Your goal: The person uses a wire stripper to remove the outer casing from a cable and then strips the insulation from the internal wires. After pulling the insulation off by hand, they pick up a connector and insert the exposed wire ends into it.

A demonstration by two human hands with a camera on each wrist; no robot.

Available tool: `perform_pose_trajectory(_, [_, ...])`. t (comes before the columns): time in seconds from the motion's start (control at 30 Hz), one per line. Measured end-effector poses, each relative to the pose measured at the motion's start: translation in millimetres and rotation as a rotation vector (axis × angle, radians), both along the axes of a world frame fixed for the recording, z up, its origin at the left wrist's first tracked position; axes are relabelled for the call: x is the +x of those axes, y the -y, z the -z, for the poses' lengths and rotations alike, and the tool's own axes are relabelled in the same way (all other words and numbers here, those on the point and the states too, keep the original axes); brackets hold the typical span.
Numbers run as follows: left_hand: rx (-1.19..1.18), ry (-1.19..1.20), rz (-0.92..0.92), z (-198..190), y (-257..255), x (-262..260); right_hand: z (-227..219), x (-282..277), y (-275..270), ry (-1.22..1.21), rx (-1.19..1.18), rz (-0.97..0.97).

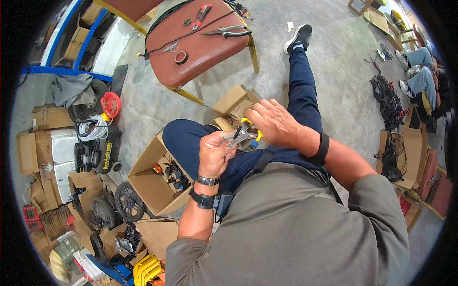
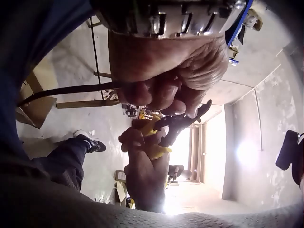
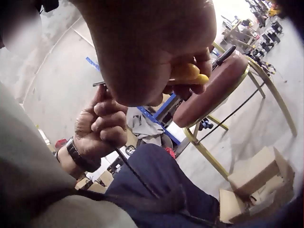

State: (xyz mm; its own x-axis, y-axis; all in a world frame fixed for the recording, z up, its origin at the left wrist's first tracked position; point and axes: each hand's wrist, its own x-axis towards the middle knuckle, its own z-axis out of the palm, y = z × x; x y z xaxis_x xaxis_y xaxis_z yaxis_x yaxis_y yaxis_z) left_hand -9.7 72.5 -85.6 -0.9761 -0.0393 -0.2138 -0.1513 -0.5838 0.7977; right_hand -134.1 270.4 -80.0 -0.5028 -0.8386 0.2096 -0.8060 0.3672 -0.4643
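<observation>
Wire strippers (image 1: 244, 134) with yellow handles and dark metal jaws are held over the person's lap. The right hand (image 1: 276, 121) grips the yellow handles (image 3: 187, 73), fingers curled round them. Facing it, the left hand (image 1: 213, 155) holds a black cable (image 2: 71, 90) in its curled fingers, with thumb and fingertips right at the tool's jaws. The cable runs down from that fist across the thigh in the right wrist view. The cable's end is hidden by the fingers and the tool.
A red-brown chair (image 1: 200, 45) ahead carries pliers (image 1: 226, 32), a utility knife (image 1: 202, 16), a tape roll (image 1: 181, 57) and black cable. An open cardboard box (image 1: 143, 183) with parts stands by the left knee. Another person sits at far right.
</observation>
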Motion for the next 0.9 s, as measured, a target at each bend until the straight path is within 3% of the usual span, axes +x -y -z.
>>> perform_pose_trajectory(0.27, [-0.249, 0.035, -0.109, 6, -5, -13, -1, 22, -6, 0.160, 0.060, 0.176])
perform_pose_trajectory(0.47, [-0.422, 0.163, -0.126, -5, 2, -41, -18, -7, 7, 0.189, 0.104, 0.159])
perform_pose_trajectory(0.57, [-0.414, 0.295, -0.089, 19, 15, -50, -4, -25, 15, 0.286, 0.233, 0.125])
perform_pose_trajectory(0.63, [-0.221, 0.335, -0.076, 14, 21, -60, -5, -33, 20, 0.373, 0.237, 0.097])
perform_pose_trajectory(0.8, [-0.067, 0.454, -0.039, -56, 45, -99, -79, -85, 42, 0.508, 0.317, 0.041])
perform_pose_trajectory(0.9, [-0.009, 0.432, -0.025, -134, 51, -118, -162, -99, 47, 0.491, 0.330, 0.050])
